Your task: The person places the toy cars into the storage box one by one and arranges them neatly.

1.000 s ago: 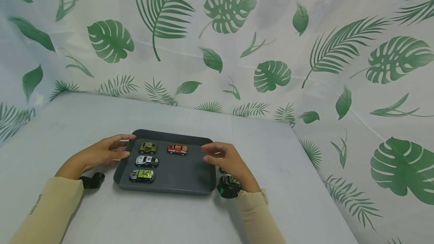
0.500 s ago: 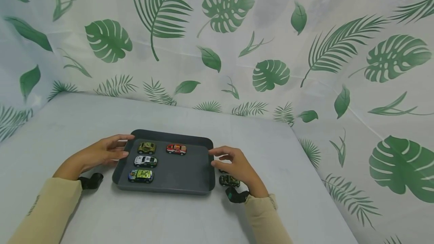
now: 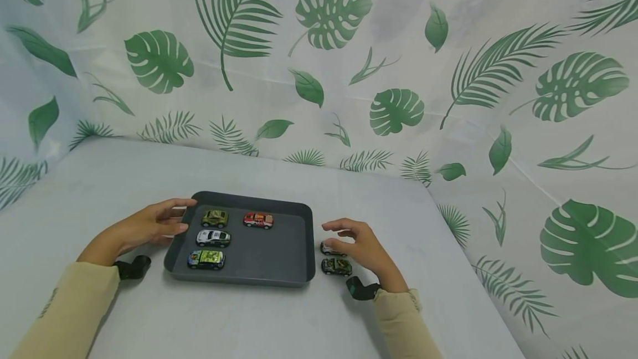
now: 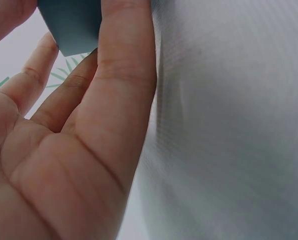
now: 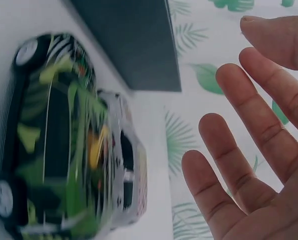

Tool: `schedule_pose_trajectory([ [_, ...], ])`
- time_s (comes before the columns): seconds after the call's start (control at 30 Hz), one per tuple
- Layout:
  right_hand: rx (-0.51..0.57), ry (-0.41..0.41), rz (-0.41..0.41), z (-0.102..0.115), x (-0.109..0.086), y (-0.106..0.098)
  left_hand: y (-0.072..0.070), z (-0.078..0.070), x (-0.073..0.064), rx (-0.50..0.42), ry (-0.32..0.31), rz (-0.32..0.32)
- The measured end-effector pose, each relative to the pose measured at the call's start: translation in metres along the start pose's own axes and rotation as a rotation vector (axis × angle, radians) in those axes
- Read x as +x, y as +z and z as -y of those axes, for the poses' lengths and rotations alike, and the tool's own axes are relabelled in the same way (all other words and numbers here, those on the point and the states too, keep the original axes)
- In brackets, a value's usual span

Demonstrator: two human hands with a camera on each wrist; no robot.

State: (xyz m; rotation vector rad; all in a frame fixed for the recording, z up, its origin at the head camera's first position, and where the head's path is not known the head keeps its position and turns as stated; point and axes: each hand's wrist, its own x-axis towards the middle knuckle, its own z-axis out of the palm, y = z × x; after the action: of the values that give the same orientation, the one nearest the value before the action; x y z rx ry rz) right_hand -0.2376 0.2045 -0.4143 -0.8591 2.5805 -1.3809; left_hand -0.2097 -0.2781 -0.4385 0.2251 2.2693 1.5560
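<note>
A dark grey tray (image 3: 239, 280) lies on the white table. My left hand (image 3: 139, 229) rests against its left side, index fingertip at the far corner and thumb lower down; in the left wrist view the tray wall (image 4: 71, 25) shows beyond the fairly straight fingers. On the tray stand an olive toy car (image 3: 215, 218), a white-and-black one (image 3: 213, 238), a yellow-green one (image 3: 206, 259) and a red one (image 3: 258, 220). My right hand (image 3: 361, 245), holding nothing, hovers right of the tray above a camouflage toy car (image 3: 336, 266) and a partly hidden white toy car (image 5: 131, 175).
A leaf-print cloth (image 3: 339, 71) hangs behind the table and along its sides. Small black wrist cameras sit at both cuffs, the right one (image 3: 363, 289) close to the camouflage car. The bare tabletop (image 3: 239, 320) stretches in front of the tray.
My right hand has moved right, from over the tray's right edge to above the two cars beside it, which have come into view. The left hand stays at the tray.
</note>
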Motion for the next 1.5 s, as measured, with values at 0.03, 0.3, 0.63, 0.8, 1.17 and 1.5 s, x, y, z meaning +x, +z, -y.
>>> schedule_pose_trajectory([
  [0.03, -0.002, 0.002, -0.003, -0.001, -0.001, -0.001, 0.000, 0.000, 0.000, -0.001, -0.001, 0.000],
  [0.3, -0.011, 0.034, -0.029, -0.013, -0.007, -0.011, 0.001, -0.002, 0.002, 0.003, 0.003, 0.007],
  [0.63, -0.015, 0.086, -0.044, -0.023, -0.012, -0.016, 0.002, -0.003, 0.002, -0.001, 0.009, 0.013],
  [0.8, -0.023, 0.118, -0.035, -0.027, -0.013, -0.017, 0.001, -0.002, 0.003, 0.000, 0.020, 0.023],
  [1.17, -0.020, 0.168, -0.007, -0.039, -0.015, -0.017, 0.002, 0.002, 0.001, 0.001, 0.018, 0.025],
  [1.5, -0.015, 0.129, 0.035, -0.043, -0.010, -0.015, 0.001, 0.000, 0.000, 0.012, 0.025, 0.017],
])
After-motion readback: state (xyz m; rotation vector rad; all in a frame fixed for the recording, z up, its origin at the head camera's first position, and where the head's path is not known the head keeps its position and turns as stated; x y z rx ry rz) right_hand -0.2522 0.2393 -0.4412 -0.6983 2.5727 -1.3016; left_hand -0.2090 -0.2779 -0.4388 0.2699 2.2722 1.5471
